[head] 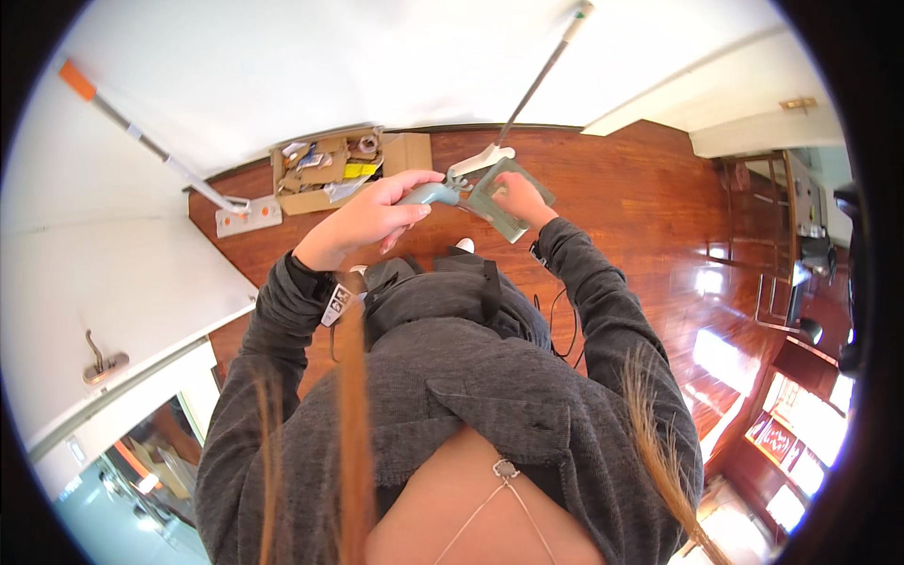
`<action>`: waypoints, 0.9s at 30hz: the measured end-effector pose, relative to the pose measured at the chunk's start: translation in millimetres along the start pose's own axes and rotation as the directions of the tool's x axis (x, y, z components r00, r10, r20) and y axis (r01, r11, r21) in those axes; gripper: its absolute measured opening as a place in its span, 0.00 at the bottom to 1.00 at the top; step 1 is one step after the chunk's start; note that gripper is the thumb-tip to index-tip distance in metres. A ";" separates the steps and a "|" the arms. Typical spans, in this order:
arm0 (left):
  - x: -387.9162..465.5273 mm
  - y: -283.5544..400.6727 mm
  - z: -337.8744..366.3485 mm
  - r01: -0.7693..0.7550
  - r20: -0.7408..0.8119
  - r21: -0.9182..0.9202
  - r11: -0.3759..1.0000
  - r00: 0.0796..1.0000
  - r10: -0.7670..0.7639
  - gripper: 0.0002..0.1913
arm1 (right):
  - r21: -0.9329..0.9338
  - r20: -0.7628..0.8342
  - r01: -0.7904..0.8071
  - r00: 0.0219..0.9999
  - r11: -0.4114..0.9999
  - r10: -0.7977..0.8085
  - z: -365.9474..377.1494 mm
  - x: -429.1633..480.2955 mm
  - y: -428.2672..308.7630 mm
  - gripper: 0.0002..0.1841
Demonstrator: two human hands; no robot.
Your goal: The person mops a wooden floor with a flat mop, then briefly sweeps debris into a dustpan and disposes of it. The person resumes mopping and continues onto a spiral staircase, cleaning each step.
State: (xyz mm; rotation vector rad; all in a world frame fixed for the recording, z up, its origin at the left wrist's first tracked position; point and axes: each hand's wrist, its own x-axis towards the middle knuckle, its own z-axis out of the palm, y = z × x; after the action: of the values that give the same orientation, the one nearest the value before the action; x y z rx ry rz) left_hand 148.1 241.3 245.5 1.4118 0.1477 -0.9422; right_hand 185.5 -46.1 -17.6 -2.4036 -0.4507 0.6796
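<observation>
My left hand (374,217) is closed around a blue-grey plastic handle (432,194), with a cluster of small curled prongs at its right end. Just right of it, my right hand (521,196) is on a grey-green rectangular slotted plastic piece (510,224), fingers over its upper face; whether they grip it is hard to tell. The handle's end lies close to this piece in the view; whether the two are joined cannot be told. Beyond both hands, a white broom-like head (482,161) on a dark pole (534,87) leans on the white wall.
An open cardboard box (304,203) of scraps stands by the wall, left of centre. A flat mop (248,216) with an orange-ended handle leans at the left. The left door has a metal handle (106,366). Reddish wooden floor (621,183) and furniture lie right; black cables hang beside me.
</observation>
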 end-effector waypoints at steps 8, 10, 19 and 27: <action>5.9 -23.6 -6.6 0.123 -0.049 -0.035 0.992 0.991 -0.125 0.23 | 0.230 -0.366 -0.262 0.869 0.937 0.333 -72.7 100.1 25.7 0.34; 5.4 -28.4 -8.7 0.187 -0.093 -0.019 0.982 0.978 -0.188 0.23 | 0.312 -0.367 -0.310 0.833 0.898 0.415 -101.3 134.6 24.4 0.40; -18.5 -66.0 6.7 0.234 -0.231 -0.167 0.958 0.935 -0.269 0.23 | 0.429 -0.439 -0.253 0.780 0.867 0.445 -176.4 214.7 16.1 0.51; -35.0 -75.7 22.8 0.214 -0.363 -0.281 0.936 0.879 -0.310 0.22 | 0.658 -0.459 -0.059 0.760 0.751 0.461 -186.1 238.7 44.5 0.31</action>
State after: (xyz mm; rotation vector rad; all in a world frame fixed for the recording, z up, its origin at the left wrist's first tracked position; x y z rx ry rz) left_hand 68.0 247.0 213.5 1.3690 0.7568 -0.8099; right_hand 490.9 -54.5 -2.8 -1.8962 0.3734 0.0937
